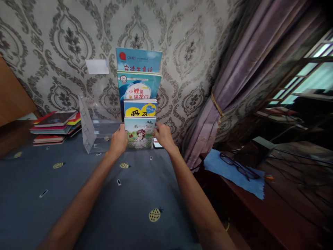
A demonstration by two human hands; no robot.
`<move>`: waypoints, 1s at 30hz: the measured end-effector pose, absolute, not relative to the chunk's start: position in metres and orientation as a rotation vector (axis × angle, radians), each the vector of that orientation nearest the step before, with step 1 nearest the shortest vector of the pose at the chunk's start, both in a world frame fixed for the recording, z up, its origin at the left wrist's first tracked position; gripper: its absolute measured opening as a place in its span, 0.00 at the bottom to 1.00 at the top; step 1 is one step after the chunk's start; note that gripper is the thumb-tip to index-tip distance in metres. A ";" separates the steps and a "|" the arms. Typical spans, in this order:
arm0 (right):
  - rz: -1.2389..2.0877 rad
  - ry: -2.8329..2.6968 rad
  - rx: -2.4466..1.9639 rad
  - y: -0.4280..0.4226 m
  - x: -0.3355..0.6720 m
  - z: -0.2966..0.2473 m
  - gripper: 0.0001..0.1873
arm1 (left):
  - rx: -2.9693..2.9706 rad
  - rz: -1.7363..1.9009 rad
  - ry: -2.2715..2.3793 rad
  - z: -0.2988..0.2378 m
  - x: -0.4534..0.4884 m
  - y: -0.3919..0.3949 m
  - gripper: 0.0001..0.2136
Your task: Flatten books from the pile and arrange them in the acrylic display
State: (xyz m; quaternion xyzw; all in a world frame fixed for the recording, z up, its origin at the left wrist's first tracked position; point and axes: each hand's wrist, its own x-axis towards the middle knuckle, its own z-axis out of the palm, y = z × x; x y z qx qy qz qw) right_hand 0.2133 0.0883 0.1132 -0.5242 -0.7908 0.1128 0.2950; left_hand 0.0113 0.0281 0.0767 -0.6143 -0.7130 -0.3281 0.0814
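Note:
A clear acrylic tiered rack [87, 133] stands against the patterned wall on a dark blue cloth. Its right column holds several children's books in rising steps. My left hand [118, 140] grips the left edge of the front book [139, 133], the one with a cartoon girl on its cover. My right hand [162, 135] pinches that book's right edge. Both hands hold it upright in the lowest step. Behind it rise a yellow book [139, 108], a teal book [139, 86] and a blue book [138, 59].
A stack of colourful books [54, 126] lies at the back left. The rack's left column is bare. To the right hangs a purple curtain [234, 86]; beyond it a dark wooden desk holds a blue cloth [234, 173] and spectacles [239, 166].

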 end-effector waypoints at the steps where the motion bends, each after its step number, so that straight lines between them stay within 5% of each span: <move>1: 0.298 -2.097 -1.396 0.088 0.213 0.113 0.15 | -1.831 -0.967 -2.133 0.077 0.012 0.028 0.08; 30: 0.385 -2.248 -1.351 0.079 0.233 0.131 0.15 | -1.998 -0.883 -2.112 0.099 0.005 0.015 0.07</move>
